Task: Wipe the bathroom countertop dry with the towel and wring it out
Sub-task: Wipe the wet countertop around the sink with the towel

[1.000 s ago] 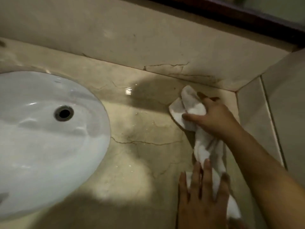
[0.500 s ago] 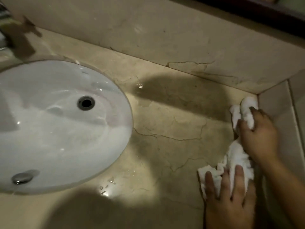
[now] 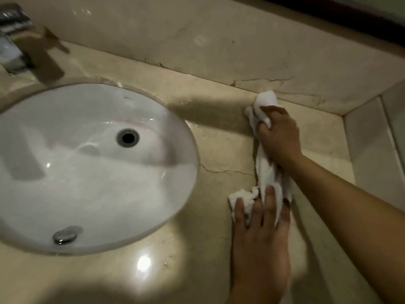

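A white towel [image 3: 266, 172], bunched into a long strip, lies on the beige marble countertop [image 3: 219, 150] to the right of the sink, running from the backsplash toward me. My right hand [image 3: 278, 137] grips its far end, which touches the backsplash seam. My left hand [image 3: 260, 233] lies on its near end, fingers stretched out and pressing it onto the stone. Wet streaks glisten on the counter between the towel and the basin.
A white oval sink [image 3: 87, 172] with its drain [image 3: 127, 138] fills the left half. A chrome faucet [image 3: 11, 47] stands at the far left. A cracked marble backsplash [image 3: 219, 44] runs along the back. A tiled side wall [image 3: 372, 150] closes the right.
Both hands and the towel have slid left, away from the right corner and closer to the sink. The towel's far end now reaches the backsplash.
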Demonstrator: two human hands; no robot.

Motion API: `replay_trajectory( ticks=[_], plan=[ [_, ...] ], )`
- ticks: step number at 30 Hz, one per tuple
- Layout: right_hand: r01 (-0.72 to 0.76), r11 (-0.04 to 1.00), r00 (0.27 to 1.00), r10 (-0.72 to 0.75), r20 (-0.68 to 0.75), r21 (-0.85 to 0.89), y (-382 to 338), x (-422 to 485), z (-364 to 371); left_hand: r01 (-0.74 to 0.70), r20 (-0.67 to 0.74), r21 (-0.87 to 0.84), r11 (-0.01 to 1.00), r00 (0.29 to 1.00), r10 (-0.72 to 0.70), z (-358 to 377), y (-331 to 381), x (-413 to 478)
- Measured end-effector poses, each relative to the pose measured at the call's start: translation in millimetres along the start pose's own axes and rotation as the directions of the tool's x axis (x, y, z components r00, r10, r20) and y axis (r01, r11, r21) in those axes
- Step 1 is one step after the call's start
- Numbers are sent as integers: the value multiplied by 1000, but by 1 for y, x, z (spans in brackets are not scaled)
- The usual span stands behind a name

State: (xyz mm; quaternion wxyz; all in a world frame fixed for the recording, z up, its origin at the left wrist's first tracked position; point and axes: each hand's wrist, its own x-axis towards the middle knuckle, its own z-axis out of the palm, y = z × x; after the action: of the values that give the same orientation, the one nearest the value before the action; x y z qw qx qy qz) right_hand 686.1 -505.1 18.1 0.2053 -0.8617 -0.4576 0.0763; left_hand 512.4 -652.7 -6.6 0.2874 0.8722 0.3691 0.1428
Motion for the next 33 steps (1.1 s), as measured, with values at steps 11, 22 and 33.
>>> replay_trajectory(
  ticks=[11, 22, 33],
  plan=[
    [367, 913, 924, -380, 43, 178, -129, -11, 52, 149, -157, 78, 986, 978, -135, -51, -60, -30],
    [-147, 983, 974, 163, -158, 109, 6, -83, -1, -67, -150, 184, 981, 984, 96, -23, -35, -57],
    [195, 967, 981, -191, -42, 165, -107, -38, 57, 75, -225, 191, 979, 974, -30, -40, -78, -39]
  ],
)
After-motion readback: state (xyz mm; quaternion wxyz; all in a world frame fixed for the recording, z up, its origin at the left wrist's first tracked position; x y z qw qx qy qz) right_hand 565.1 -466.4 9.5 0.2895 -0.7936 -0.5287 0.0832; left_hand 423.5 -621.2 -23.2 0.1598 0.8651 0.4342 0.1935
